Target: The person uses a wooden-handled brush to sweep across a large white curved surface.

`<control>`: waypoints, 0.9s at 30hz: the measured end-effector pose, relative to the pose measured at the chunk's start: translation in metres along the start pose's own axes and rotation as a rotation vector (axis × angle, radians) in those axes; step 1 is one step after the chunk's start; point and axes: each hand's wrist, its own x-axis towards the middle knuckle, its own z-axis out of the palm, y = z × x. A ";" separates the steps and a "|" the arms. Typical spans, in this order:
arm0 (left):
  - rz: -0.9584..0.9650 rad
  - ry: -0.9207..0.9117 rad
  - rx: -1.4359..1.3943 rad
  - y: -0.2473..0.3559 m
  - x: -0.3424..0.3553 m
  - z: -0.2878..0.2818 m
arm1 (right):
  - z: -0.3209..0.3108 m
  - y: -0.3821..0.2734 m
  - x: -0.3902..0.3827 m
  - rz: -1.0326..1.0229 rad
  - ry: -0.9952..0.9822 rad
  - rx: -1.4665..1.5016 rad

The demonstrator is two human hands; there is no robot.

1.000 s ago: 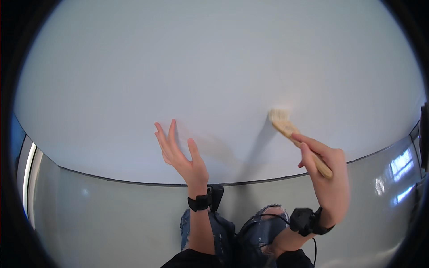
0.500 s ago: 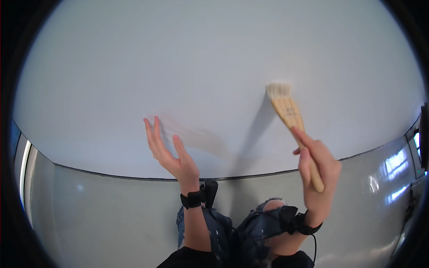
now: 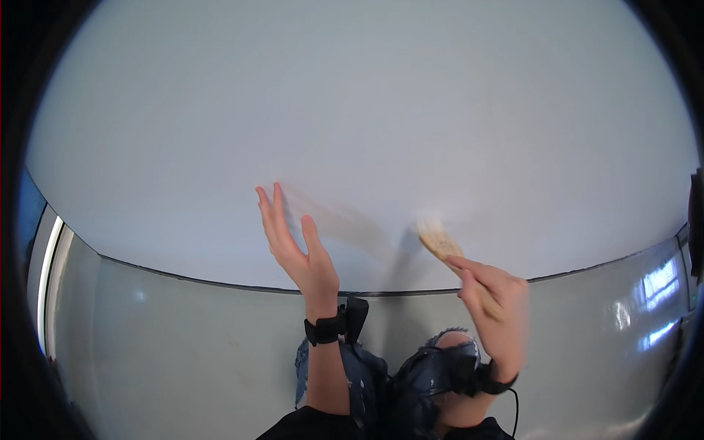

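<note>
A flat wooden brush (image 3: 443, 246) with pale bristles is held by its handle in my right hand (image 3: 499, 301), fingers closed round it. Its bristle end (image 3: 430, 226) points up and left at the white surface (image 3: 352, 117); motion blurs it, and I cannot tell whether it touches. On the left, my left hand (image 3: 299, 253) holds nothing. Its fingers are stretched out and apart, with the fingertips at or close to the white surface, where its shadow falls.
A dark edge (image 3: 220, 289) runs along the near side of the white surface. Below it lies a shiny grey floor (image 3: 191, 352) with window reflections at the right. My knees in ripped jeans (image 3: 433, 359) are near the edge. Black straps with small devices (image 3: 323, 330) circle my wrists.
The brush in my right hand has moved down, nearer to me, and a little left, tilting further left. My left hand appears slightly further right, still stretched out.
</note>
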 end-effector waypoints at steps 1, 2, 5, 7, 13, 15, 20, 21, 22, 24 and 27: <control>-0.011 -0.004 -0.009 0.002 -0.001 0.001 | -0.014 -0.007 -0.006 -0.095 0.098 0.217; -0.011 -0.004 -0.011 0.003 -0.002 0.001 | -0.023 -0.011 -0.009 -0.191 0.194 0.434; -0.006 -0.007 0.018 0.006 -0.002 0.006 | -0.026 -0.025 -0.008 -0.383 0.445 0.479; 0.004 0.004 0.002 0.003 -0.001 0.006 | -0.013 -0.024 -0.003 -0.357 0.449 0.335; 0.002 -0.016 0.010 -0.003 -0.003 0.003 | 0.010 -0.021 -0.004 -0.160 0.180 -0.044; 0.000 -0.012 0.003 -0.001 -0.003 0.005 | 0.024 -0.010 0.000 -0.133 0.104 -0.102; -0.011 -0.003 -0.007 0.003 -0.002 0.004 | 0.041 0.004 0.007 -0.104 -0.130 -0.137; -0.013 -0.001 0.003 0.003 -0.003 0.003 | 0.037 0.001 0.005 -0.106 -0.130 -0.136; -0.016 0.001 0.013 0.003 -0.003 0.002 | 0.030 -0.002 0.000 -0.122 -0.109 -0.089; -0.015 0.003 0.023 0.002 -0.004 0.001 | 0.016 -0.012 -0.009 -0.140 -0.091 -0.041; 0.000 0.005 0.033 0.001 -0.004 0.002 | 0.004 -0.025 -0.015 -0.193 0.058 0.219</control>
